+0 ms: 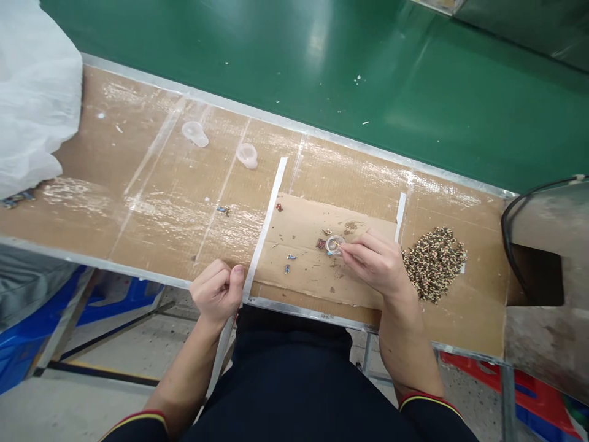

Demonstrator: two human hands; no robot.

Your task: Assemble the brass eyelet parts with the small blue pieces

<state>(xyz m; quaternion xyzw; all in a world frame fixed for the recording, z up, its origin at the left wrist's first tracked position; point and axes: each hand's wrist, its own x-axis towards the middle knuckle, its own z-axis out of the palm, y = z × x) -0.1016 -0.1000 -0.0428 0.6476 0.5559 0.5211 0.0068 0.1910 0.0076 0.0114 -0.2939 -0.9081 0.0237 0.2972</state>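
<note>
My right hand [375,261] is closed in a pinch on a thin yellowish stick [339,245]. The stick's tip is over or in a small clear round cup [334,247], which stands on a cardboard sheet [313,218]. Resting at the table's near edge, left of the sheet, my left hand [216,290] is curled into a fist; whatever its fingers hold, if anything, is hidden. Small blue pieces [288,269] lie on the sheet between the hands. Beside the cup are a dark red piece [321,244] and a tiny gold-coloured piece [327,232].
Right of my right forearm lies a pile of small gold and dark parts [435,264]. Two translucent cups [247,155] and a blue piece [223,210] lie to the left. A white plastic sheet [37,92] covers the far left; a grey machine [547,319] bounds the right. Behind runs a green surface [322,73].
</note>
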